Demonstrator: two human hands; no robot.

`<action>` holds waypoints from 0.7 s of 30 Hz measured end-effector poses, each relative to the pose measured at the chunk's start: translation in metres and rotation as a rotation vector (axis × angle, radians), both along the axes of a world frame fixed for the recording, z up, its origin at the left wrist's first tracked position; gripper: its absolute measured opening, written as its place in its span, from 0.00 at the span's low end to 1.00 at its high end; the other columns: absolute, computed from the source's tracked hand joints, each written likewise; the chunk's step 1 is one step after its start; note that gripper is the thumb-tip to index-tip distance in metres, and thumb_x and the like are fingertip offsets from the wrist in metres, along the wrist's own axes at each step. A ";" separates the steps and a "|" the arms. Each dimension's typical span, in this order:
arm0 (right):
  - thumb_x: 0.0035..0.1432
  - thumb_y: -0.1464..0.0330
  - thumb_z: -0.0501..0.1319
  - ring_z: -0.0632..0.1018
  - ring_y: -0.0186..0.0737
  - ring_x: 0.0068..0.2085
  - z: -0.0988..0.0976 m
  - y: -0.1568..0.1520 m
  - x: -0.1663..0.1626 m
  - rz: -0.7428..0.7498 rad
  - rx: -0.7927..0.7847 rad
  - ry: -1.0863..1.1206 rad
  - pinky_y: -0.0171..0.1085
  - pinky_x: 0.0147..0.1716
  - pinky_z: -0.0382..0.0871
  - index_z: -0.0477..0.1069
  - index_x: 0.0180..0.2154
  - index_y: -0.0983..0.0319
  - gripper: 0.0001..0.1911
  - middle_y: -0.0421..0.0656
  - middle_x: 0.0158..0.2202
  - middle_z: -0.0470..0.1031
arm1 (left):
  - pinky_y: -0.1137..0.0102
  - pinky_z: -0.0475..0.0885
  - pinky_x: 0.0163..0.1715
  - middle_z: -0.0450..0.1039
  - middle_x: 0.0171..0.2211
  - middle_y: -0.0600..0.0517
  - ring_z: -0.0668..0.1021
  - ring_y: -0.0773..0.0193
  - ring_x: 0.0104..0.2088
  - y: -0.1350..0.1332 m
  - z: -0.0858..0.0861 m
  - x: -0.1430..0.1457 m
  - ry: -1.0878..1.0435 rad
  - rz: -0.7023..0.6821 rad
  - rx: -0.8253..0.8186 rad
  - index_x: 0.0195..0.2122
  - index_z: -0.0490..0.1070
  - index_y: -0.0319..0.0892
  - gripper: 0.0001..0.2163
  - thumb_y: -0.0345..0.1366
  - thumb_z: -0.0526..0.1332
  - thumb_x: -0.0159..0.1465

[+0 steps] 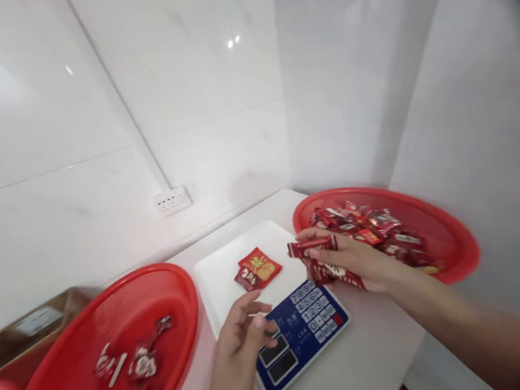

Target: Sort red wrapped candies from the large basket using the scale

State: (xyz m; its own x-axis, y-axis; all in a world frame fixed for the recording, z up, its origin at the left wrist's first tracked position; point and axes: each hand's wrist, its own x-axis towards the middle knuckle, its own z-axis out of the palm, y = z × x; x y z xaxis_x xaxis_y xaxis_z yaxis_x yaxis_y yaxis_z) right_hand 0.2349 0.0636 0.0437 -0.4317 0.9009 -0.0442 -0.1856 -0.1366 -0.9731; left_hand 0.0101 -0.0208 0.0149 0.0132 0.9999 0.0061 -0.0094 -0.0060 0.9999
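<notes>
My right hand (349, 257) is closed around red snack packets, a narrow red stick-shaped packet (311, 246) on top and a larger red packet (332, 272) with pale lettering below. It hovers over the keypad end of a digital scale (299, 334), beside the right basket. My left hand (245, 331) is in front of the scale's blue panel, its fingers loosely bent and apart, with nothing visible in them. On the scale's white plate (216, 269) lie an orange-red packet (264, 266) and a dark red packet (247, 278), partly overlapping.
A red basket (462, 241) full of red-wrapped snacks stands at the right by the wall. Another red basket (182, 279) at the left holds several wrapped pieces. Behind it is a cardboard box (70, 304). A socket (172, 200) is on the white wall.
</notes>
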 end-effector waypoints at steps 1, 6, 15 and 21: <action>0.50 0.61 0.65 0.77 0.35 0.25 -0.002 -0.007 -0.017 0.102 -0.041 0.028 0.30 0.19 0.70 0.62 0.41 0.56 0.18 0.36 0.25 0.75 | 0.69 0.73 0.32 0.70 0.40 0.47 0.75 0.63 0.34 0.000 -0.001 0.002 -0.012 -0.010 0.014 0.49 0.66 0.44 0.19 0.47 0.58 0.59; 0.51 0.60 0.64 0.76 0.33 0.23 -0.017 -0.027 -0.072 0.390 -0.148 0.079 0.25 0.14 0.65 0.61 0.38 0.57 0.16 0.35 0.24 0.74 | 0.76 0.63 0.21 0.66 0.25 0.55 0.66 0.72 0.22 0.004 -0.008 -0.003 0.029 0.058 0.051 0.43 0.71 0.41 0.16 0.45 0.58 0.60; 0.53 0.60 0.63 0.78 0.33 0.27 -0.026 -0.020 -0.080 0.244 -0.226 0.050 0.25 0.14 0.66 0.65 0.40 0.57 0.14 0.42 0.38 0.76 | 0.78 0.49 0.16 0.52 0.14 0.62 0.53 0.75 0.16 0.009 -0.004 -0.025 -0.014 0.245 0.018 0.24 0.63 0.41 0.16 0.49 0.58 0.58; 0.51 0.58 0.63 0.76 0.33 0.25 -0.025 -0.020 -0.083 0.200 -0.188 0.019 0.26 0.14 0.63 0.64 0.33 0.58 0.13 0.37 0.30 0.73 | 0.79 0.51 0.15 0.57 0.14 0.61 0.56 0.76 0.15 0.009 -0.006 -0.022 -0.001 0.240 0.022 0.25 0.64 0.40 0.15 0.48 0.59 0.58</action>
